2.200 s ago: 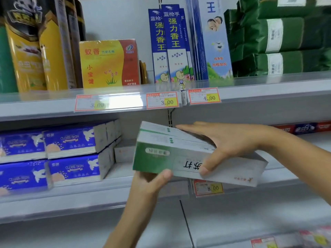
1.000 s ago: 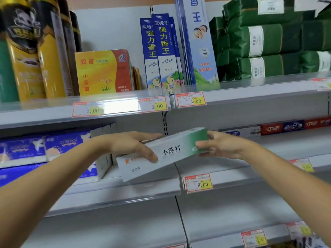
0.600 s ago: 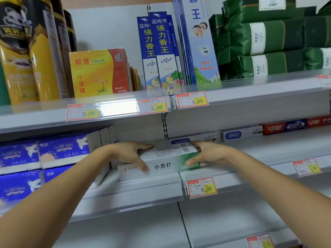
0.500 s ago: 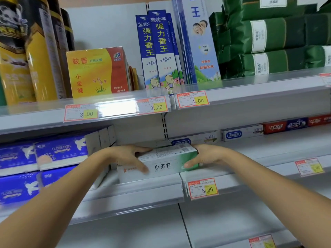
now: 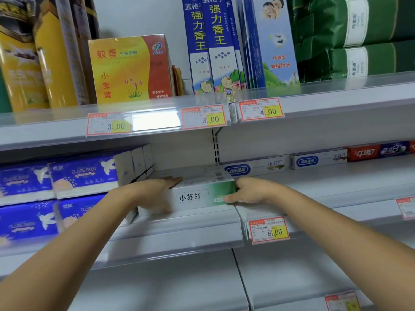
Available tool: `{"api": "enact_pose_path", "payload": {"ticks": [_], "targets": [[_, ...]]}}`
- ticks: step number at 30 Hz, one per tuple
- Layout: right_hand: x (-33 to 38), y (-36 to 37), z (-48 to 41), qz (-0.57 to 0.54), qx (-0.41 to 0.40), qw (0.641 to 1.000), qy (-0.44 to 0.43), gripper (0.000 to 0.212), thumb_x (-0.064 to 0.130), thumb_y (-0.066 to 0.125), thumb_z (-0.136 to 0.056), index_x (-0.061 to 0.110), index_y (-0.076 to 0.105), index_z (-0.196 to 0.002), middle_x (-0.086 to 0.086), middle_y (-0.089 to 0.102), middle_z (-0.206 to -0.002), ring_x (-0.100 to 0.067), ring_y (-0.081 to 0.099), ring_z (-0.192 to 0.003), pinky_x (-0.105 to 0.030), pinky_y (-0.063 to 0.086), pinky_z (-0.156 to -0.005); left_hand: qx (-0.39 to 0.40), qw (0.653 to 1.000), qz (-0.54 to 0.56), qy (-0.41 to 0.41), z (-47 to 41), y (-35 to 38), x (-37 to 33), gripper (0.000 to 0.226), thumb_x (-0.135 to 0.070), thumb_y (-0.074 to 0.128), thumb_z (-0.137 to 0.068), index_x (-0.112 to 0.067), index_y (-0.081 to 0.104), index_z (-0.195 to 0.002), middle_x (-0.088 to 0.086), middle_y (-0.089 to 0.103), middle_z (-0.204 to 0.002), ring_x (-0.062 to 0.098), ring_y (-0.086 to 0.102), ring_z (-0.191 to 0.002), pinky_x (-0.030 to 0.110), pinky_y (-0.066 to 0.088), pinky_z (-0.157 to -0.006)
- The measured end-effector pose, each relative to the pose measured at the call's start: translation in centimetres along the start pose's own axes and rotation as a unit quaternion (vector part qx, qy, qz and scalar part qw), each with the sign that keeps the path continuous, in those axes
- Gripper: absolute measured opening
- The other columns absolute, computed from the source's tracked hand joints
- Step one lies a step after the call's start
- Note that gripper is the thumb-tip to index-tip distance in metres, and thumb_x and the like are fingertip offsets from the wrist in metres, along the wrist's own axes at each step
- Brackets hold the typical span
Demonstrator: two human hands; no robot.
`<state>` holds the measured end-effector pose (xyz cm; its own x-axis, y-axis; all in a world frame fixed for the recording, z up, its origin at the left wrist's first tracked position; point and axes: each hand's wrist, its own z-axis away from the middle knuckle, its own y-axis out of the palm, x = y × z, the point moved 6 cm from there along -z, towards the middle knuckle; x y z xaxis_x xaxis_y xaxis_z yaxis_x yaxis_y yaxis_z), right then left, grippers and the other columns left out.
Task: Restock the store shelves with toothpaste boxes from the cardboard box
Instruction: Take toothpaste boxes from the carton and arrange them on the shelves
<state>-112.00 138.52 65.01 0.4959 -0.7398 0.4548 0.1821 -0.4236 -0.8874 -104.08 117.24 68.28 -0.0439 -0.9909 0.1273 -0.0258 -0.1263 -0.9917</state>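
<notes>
Toothpaste boxes [image 5: 197, 194], white fading green

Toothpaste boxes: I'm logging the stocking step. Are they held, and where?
Yes: the left hand holds the toothpaste boxes at their white left end, the right hand at their green right end.

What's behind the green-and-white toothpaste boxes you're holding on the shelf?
Behind the toothpaste boxes only the white back panel shows, with a blue-labelled box back right. The shelf surface directly behind is covered by them.
</notes>
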Motion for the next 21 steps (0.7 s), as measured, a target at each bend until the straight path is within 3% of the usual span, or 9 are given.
{"api": "enact_pose_path", "payload": {"ticks": [8, 12, 17, 21], "targets": [[0.3, 0.6, 0.4, -0.006, 0.023, 1.0, -0.004, 0.052, 0.054, 0.054, -0.089, 0.017, 0.052, -0.125, 0.005, 0.061, -0.116, -0.016, 0.057, -0.103, -0.032, 0.045, -0.096, 0.008, 1.0, -0.015, -0.01, -0.1, 0.1, 0.3, 0.095, -0.008, 0.064, -0.084, -0.033, 0.003, -0.152, -0.006, 0.013, -0.159, 0.017, 0.029, -0.141, 0.025, 0.028, -0.109], [0.8, 0.9, 0.0, -0.117, 0.048, 0.992, -0.003, 0.049, 0.043, 0.062, -0.088, 0.017, 0.054, -0.129, 0.003, 0.061, -0.124, -0.018, 0.056, -0.112, -0.035, 0.041, -0.105, -0.002, 1.0, -0.015, -0.017, -0.1, 0.4, 0.5, 0.095, -0.005, 0.061, -0.082, -0.035, 0.002, -0.151, -0.005, 0.014, -0.159, 0.018, 0.031, -0.14, 0.026, 0.031, -0.109], [0.9, 1.3, -0.2, -0.198, 0.096, 0.976, 0.007, 0.035, 0.029, 0.067, -0.087, 0.018, 0.058, -0.118, 0.003, 0.063, -0.12, -0.018, 0.056, -0.114, -0.031, 0.041, -0.104, -0.008, 0.999, 0.001, -0.038, 0.1, 0.6, 0.4, 0.09, -0.014, 0.06, -0.085, -0.034, 0.002, -0.151, -0.002, 0.012, -0.159, 0.02, 0.028, -0.141, 0.029, 0.028, -0.112], [0.7, 1.4, -0.5, -0.198, 0.102, 0.975, 0.024, 0.045, 0.035, 0.073, -0.08, 0.017, 0.058, -0.119, -0.002, 0.06, -0.126, -0.021, 0.054, -0.118, -0.038, 0.039, -0.107, -0.013, 0.999, 0.012, -0.047, 0.5, 0.6, 0.0, 0.087, -0.017, 0.06, -0.088, -0.032, 0.003, -0.152, 0.0, 0.012, -0.159, 0.022, 0.027, -0.142, 0.03, 0.027, -0.112]]}}
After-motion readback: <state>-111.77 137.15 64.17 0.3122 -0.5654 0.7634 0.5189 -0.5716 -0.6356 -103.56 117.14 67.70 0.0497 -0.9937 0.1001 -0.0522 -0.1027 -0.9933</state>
